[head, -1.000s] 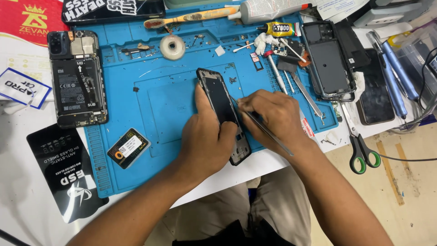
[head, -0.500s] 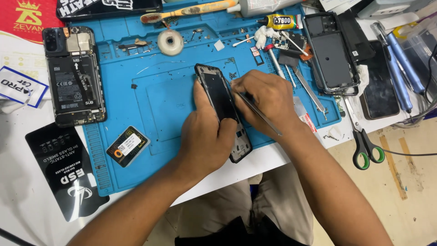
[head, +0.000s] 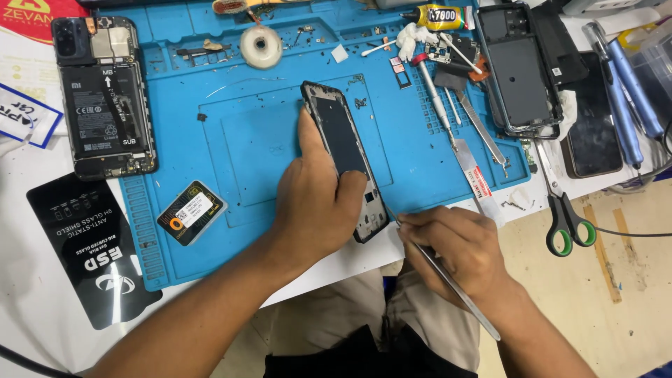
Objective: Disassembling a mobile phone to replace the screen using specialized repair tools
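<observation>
A black phone frame [head: 336,133] lies slanted on the blue work mat [head: 252,147]. My left hand [head: 315,203] presses down on its lower half, thumb along the left edge. My right hand [head: 455,245] sits at the mat's near edge, off the frame's lower right corner, gripping thin metal tweezers [head: 448,280]. Their tip points toward that bottom corner of the frame.
An opened phone with battery [head: 105,98] lies at the mat's left. A tape roll [head: 261,47], glue tube [head: 437,14], screwdriver [head: 434,98], second phone housing [head: 521,70], dark phone [head: 591,126], green-handled scissors [head: 567,224], a small black module [head: 190,211] and a black glass-protector packet [head: 98,252] surround it.
My right hand has pulled back from over the frame's middle down to the near edge of the mat with the tweezers. The left hand stays on the frame.
</observation>
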